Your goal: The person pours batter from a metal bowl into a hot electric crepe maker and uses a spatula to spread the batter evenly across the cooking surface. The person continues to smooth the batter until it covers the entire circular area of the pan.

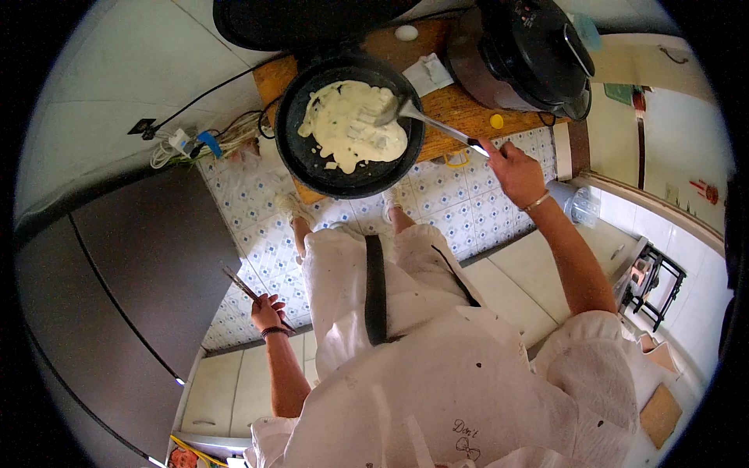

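Note:
My right hand (516, 174) is closed round the dark handle of a metal spatula (436, 123). The spatula's blade rests in pale, thick batter (351, 126) with small green bits, which lies in an uneven patch on a round black electric griddle pan (298, 155). The griddle's dark lid (310, 23) is raised behind it. Low on the left, away from the griddle, my left hand (268, 313) holds a pair of chopsticks (240, 284), their tips pointing up and left.
The wooden table (462, 108) also bears an egg (406, 33), a folded white tissue (430, 73), a yellow cap (496, 121) and an electric pressure cooker (503, 58). Cables run to a wall socket (141, 127) on the left. A dark cabinet-like surface (129, 281) stands left; a gas stove (658, 286) is right.

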`<state>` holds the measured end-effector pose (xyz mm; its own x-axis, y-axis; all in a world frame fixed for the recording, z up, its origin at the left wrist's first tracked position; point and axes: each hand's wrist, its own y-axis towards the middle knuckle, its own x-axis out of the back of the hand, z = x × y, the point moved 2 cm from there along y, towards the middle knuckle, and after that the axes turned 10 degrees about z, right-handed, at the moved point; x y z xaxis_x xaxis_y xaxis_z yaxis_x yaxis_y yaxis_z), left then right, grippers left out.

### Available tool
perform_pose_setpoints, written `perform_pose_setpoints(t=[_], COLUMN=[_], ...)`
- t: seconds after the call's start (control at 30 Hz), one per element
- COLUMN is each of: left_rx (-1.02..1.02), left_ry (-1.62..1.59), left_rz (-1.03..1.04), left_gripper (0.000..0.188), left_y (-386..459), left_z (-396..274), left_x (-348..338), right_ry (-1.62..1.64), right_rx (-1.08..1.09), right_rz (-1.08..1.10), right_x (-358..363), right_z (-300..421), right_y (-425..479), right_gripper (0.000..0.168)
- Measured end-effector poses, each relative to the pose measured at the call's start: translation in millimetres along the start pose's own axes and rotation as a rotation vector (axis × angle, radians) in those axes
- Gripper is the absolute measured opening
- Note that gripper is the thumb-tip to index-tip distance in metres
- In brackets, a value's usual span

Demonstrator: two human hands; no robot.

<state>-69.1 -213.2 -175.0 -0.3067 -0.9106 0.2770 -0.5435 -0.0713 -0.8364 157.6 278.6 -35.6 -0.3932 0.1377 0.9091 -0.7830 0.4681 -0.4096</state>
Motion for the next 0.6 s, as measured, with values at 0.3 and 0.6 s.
perform_pose_setpoints(t=[0.3, 0.6], left_rx=[-0.011, 0.050], left_ry=[0.002, -0.004], left_rz=[0.028, 0.003], left_gripper=[0.011, 0.011], left_y=[1.3, 7.8], left_z=[-11.0, 9.9], left_x=[3.8, 10.8], right_ry=[0.031, 0.058], right_rx=[-0.105, -0.163], right_rz=[-0.009, 0.085], right_x=[-5.9, 5.1], right_z=[30.5, 39.1], right_y=[11.5, -31.1], right_gripper=[0.038, 0.040])
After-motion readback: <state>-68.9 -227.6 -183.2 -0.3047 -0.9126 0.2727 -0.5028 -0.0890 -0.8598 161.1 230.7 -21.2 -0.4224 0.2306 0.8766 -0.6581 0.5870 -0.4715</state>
